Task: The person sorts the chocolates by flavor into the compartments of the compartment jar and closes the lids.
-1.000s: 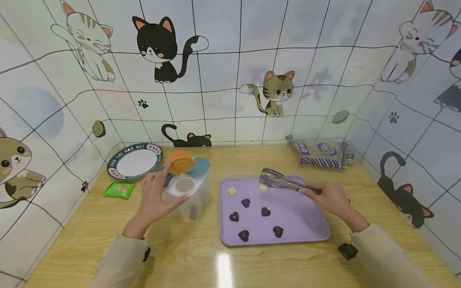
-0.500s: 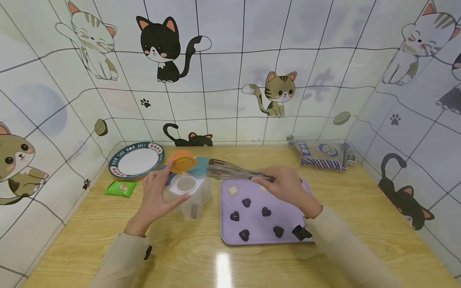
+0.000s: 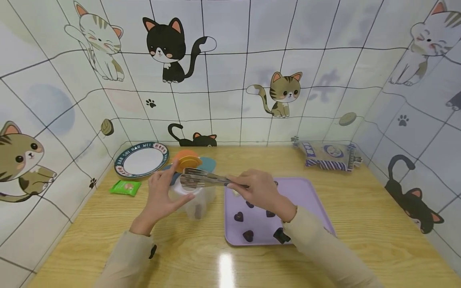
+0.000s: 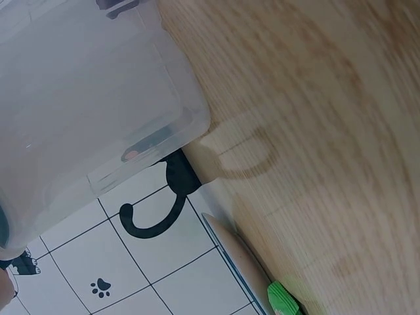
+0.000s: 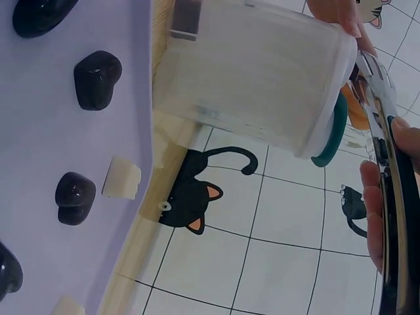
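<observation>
A translucent container [image 3: 197,206] with a white top and orange, teal and dark blue lids stands left of centre. My left hand [image 3: 158,198] spans its near left side, the index fingertip touching the raised orange lid [image 3: 190,161] and the thumb stretched along the front. My right hand [image 3: 261,192] grips metal tongs [image 3: 203,180], whose slotted ends lie over the container's top and cover its round opening. Whether the tongs hold anything I cannot tell. Under the right arm, a lilac tray [image 3: 300,200] carries heart-shaped chocolates [image 3: 239,217] and small white pieces [image 5: 123,177].
A plate with a dark patterned rim [image 3: 124,170] lies at the back left, a green packet [image 3: 125,187] in front of it. At the back right is a blue-and-white printed bag [image 3: 329,156]. A cat-patterned sheet [image 3: 230,100] stands behind the table.
My right hand has moved left with the tongs, from above the tray to over the container's top. The left hand keeps its place at the raised orange lid.
</observation>
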### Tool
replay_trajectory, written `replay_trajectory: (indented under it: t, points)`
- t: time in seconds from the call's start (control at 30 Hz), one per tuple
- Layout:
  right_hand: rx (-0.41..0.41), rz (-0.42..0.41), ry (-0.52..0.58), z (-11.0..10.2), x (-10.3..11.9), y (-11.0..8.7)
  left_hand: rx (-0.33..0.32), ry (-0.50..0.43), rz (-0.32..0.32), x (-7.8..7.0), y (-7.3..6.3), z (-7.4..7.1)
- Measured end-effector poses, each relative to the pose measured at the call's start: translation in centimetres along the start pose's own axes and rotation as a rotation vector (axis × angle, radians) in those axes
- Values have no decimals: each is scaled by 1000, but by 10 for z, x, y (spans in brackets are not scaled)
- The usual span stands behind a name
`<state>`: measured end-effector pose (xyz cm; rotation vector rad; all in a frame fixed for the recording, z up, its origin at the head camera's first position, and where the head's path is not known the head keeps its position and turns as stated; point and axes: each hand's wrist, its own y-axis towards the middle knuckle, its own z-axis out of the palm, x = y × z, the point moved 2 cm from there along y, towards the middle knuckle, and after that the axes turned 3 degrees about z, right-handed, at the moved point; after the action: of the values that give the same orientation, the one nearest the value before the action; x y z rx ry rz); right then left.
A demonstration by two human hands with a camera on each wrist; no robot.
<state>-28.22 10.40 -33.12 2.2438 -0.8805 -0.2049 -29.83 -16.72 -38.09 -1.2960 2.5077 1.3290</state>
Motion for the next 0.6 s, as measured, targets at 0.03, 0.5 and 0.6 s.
replay_trajectory:
  t: [0.03, 0.5, 0.6]
  points:
    - [3, 1, -4, 1, 0, 1, -2, -1, 3, 0, 0, 0]
    - [49, 115, -1, -5, -7, -9, 0, 6, 11, -1, 1, 1]
    - [47, 174, -6, -15, -14, -19, -5, 10, 12, -1, 1, 1]
